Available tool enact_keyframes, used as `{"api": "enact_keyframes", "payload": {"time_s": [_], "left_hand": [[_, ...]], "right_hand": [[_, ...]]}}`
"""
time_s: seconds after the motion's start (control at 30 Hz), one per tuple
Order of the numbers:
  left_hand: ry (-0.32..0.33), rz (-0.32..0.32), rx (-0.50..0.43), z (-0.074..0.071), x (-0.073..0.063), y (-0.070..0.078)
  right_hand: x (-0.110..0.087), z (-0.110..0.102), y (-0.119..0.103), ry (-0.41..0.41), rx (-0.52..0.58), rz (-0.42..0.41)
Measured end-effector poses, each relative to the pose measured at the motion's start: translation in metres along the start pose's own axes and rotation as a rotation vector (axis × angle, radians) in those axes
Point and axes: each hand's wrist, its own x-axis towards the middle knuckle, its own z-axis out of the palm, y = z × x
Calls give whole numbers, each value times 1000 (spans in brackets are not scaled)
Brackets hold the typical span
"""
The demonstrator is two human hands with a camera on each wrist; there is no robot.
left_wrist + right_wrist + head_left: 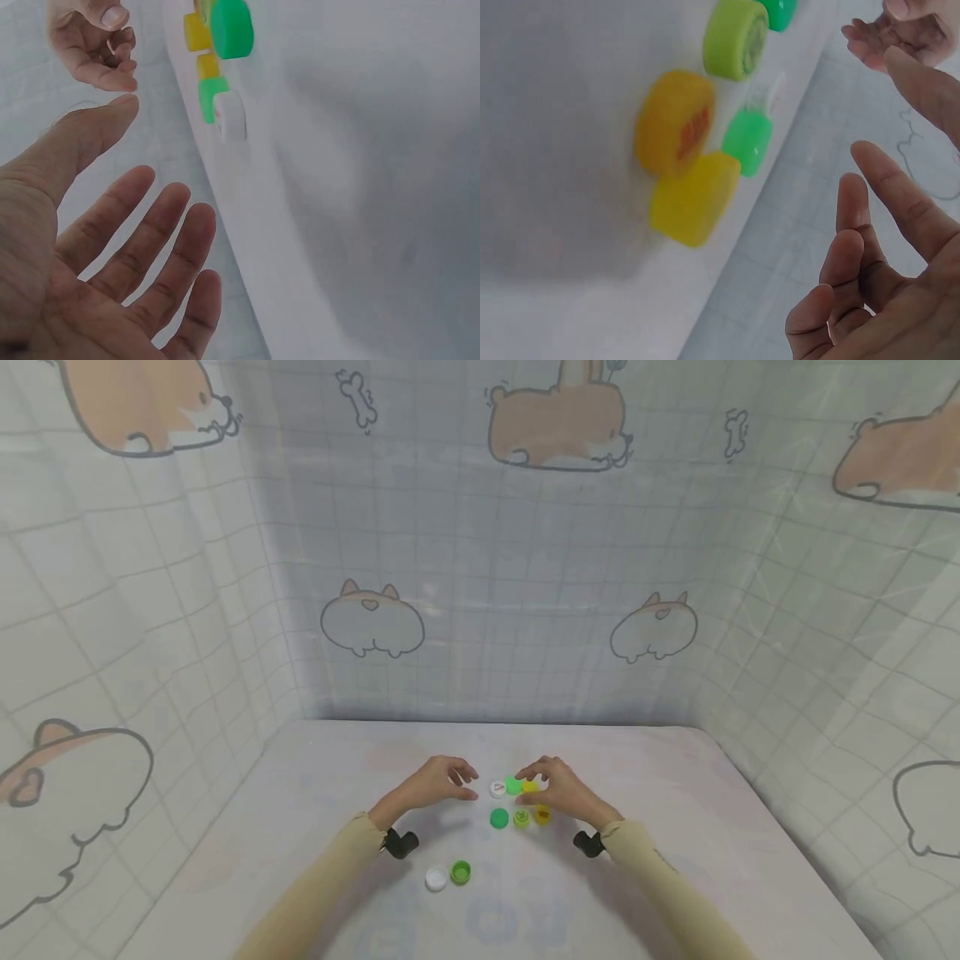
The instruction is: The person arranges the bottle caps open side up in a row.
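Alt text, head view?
A left hand and a right hand, both empty, hover over a pale table near six round caps in two rows. A white cap and a green cap sit side by side closer to the viewer. Cartoon-animal fabric hangs behind.

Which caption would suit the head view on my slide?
Left hand and right hand hover by six round caps; two more caps lie nearer the camera.

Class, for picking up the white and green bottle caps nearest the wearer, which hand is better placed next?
Probably the left hand: it is empty and nearer the white bottle cap and green bottle cap in the head view. The right hand, also empty, is farther, by the yellow bottle caps.
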Motion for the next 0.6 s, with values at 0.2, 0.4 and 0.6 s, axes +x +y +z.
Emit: {"api": "enact_keyframes", "payload": {"time_s": [0.2,0.4,0.6], "left_hand": [[-36,-4,-18,10,7,-3],[-91,17,-37,22,8,-3],[-127,-4,-16,28,8,5]], "right_hand": [[4,14,0,-50,-2,-9],[5,26,-2,-95,-6,-19],[4,28,-10,-109,-40,-73]]}}
